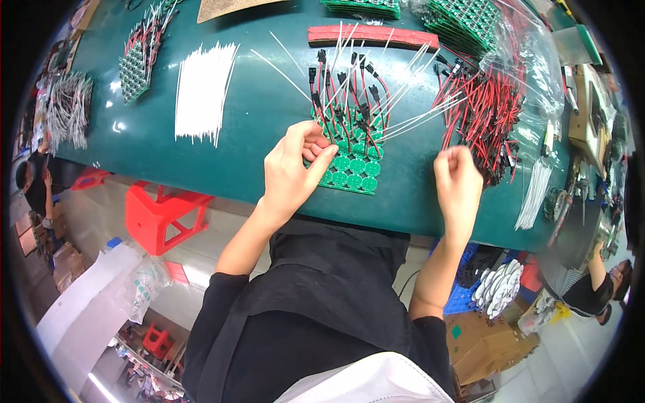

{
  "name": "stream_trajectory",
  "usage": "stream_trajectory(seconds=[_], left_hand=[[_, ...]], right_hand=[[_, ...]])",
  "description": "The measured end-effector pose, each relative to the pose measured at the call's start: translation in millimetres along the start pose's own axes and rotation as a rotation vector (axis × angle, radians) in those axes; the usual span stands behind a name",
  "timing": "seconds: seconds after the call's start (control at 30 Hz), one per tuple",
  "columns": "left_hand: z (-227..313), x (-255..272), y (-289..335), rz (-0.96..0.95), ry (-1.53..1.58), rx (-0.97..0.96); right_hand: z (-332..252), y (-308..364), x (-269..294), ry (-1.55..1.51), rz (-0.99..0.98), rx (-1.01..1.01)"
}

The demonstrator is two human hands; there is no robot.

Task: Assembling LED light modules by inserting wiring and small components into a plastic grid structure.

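A green circuit board panel [355,183] of rounded units lies on the table before me. Red and black wires with black connectors [363,109] stand up from its far rows, among thin white strips. My left hand [295,161] is over the panel's left side, its fingers curled and the thumb close to them by the wires; whatever they pinch is too small to make out. To the right, my right hand [459,181] is closed at the near left edge of a heap of red and black wires [487,111]. Its fingertips hide anything held there.
A sheaf of white strips [205,93] lies left of the panel, a red bar [373,36] behind it. Stacked green boards [463,25] and a clear plastic bag [531,60] are at the far right. A red stool [158,218] stands below the table's left edge.
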State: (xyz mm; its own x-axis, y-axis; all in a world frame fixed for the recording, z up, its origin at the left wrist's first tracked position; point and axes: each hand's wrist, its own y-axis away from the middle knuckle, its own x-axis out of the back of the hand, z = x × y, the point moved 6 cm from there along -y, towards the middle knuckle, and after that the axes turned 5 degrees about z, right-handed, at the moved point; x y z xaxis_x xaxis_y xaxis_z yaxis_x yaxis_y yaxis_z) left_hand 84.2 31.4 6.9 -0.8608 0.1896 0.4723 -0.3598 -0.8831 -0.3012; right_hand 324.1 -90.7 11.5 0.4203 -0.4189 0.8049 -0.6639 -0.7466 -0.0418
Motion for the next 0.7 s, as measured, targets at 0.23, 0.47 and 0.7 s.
stream_trajectory(seconds=[0.23,0.47,0.7], left_hand=[[6.1,3.8,-0.4,-0.036,-0.038,-0.053],[53.5,-1.5,15.3,-0.487,0.514,0.076],[22.2,8.5,27.5,-0.347,0.713,0.305]], right_hand=[[2.4,70.3,-5.4,-1.002,-0.110,-0.320],[-77.9,87.0,-10.1,-0.542,-0.130,0.510],[-83.5,73.3,-42.3,-0.717,-0.287,0.288]])
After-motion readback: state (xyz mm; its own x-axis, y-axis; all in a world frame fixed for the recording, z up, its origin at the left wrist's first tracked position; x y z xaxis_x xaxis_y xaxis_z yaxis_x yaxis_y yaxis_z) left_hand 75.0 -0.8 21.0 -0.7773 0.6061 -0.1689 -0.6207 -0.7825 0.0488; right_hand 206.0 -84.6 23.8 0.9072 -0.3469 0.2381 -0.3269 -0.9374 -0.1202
